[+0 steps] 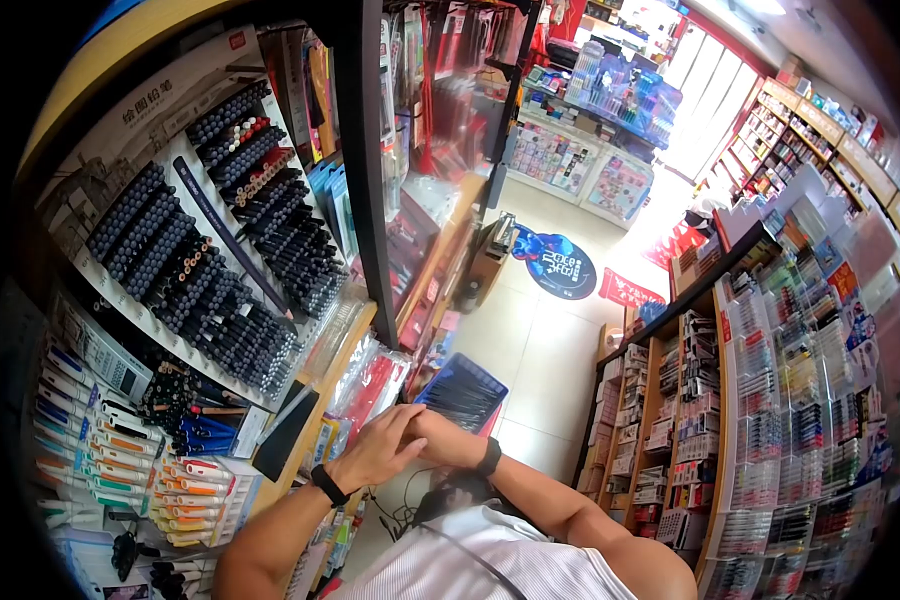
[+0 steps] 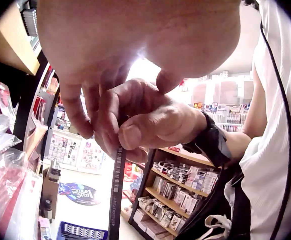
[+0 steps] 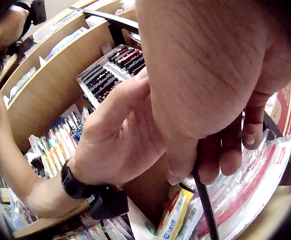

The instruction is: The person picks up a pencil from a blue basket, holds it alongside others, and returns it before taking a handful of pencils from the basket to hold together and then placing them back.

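Observation:
In the head view my left hand and right hand meet in front of my body. The right hand pinches a dark pencil between thumb and fingers; white print and a barcode run along its side in the left wrist view. Its lower part points down in the right wrist view, its upper end hidden in the hand. My left hand's fingers extend loosely over the back of the right hand. Beside the hands on the left stands a rack of dark pencils.
A blue basket with dark contents stands low beyond the hands. Pens fill the lower left shelf. Plastic-wrapped packs lie by the right hand. Shelves of boxed goods line the right side; a tiled aisle runs between.

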`<state>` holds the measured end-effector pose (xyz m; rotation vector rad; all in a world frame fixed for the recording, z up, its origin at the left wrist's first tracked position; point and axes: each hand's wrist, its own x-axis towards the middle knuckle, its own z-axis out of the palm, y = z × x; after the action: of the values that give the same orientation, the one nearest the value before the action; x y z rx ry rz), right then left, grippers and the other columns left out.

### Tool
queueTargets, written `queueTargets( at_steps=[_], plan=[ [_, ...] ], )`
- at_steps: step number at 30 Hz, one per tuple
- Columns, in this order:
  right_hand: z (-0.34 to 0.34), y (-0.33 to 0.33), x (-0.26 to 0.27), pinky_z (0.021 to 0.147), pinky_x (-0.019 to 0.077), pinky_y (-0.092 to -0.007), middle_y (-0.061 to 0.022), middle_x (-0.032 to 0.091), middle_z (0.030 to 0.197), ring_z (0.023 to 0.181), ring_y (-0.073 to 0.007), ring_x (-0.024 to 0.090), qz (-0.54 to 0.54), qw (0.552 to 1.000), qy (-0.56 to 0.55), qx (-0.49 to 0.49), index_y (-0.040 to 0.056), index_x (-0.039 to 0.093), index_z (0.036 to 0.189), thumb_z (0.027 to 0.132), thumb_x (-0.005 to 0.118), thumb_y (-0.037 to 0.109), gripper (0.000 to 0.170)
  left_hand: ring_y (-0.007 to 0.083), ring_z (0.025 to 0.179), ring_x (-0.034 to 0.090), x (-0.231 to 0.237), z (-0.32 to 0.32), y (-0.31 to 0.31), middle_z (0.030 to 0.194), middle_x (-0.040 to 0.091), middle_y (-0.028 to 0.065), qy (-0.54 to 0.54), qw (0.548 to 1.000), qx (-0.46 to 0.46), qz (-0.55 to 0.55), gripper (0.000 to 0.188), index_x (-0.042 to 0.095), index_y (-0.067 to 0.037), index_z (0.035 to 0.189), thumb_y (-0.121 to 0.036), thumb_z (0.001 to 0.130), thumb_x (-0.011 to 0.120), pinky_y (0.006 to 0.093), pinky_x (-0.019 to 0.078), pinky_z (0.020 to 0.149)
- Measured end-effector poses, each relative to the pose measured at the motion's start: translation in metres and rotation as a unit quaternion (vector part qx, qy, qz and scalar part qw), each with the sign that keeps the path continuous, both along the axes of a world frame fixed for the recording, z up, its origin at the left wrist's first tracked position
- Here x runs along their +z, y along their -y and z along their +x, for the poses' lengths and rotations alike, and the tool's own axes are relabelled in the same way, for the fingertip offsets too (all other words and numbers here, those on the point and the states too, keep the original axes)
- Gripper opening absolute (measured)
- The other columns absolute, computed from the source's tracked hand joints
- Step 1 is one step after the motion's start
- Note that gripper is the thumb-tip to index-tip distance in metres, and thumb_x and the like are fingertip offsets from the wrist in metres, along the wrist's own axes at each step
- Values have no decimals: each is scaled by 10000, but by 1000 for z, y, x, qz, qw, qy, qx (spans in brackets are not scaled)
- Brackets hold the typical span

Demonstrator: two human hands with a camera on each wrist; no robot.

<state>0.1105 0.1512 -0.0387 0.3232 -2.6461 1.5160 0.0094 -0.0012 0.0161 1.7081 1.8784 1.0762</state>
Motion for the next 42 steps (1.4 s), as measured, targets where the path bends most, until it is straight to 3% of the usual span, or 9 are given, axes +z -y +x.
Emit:
queueTargets(
  at_steps=[25,34,36,37,39,42],
  plan=[
    [-4,0,-6,881,513,-411,-217,683,1033,974,-385,637,0,1000,15,16,-38,669,1076,723,655,-20,353,412,1093,608,-2,-1,0,1229,588,253,-10,1000,10,-12,515,478,16,1341,-170,900,670,434,508,917],
    [-6,4,-11,855,519,-410,-225,682,999,935,-394,636,-2,999,-47,-2,-48,672,1046,715,660,-25,332,413,1100,604,0,-1,0,1223,579,252,-2,1000,5,-17,537,461,7,1368,-169,903,661,430,511,913],
    [-5,4,-5,806,524,-361,-181,686,945,858,-283,657,-83,995,-54,-22,-56,666,1048,798,668,1,256,417,1108,601,-2,-1,0,1226,572,257,-2,1000,5,-11,550,448,7,1383,-164,904,658,427,512,913],
    [-5,3,-5,806,524,-361,-181,686,945,858,-283,657,-83,995,-54,-22,-56,666,1048,798,668,1,256,419,1147,580,-4,-1,0,1266,549,261,12,1000,4,-18,584,425,12,1399,-177,901,665,431,493,951],
    [-4,1,-3,764,511,-302,-88,670,905,823,-132,604,-238,968,56,-49,-59,661,1040,927,648,73,175,421,1187,559,-3,0,-1,1306,527,266,27,999,4,-25,618,402,18,1415,-190,899,672,434,474,989],
    [-9,-7,1,767,489,-267,-16,638,896,844,-61,541,-314,943,75,-75,-57,654,1029,1009,598,140,206,425,1281,488,2,1,-1,1404,466,280,30,997,25,63,652,367,61,1426,-229,915,649,443,392,1090]
  ],
)
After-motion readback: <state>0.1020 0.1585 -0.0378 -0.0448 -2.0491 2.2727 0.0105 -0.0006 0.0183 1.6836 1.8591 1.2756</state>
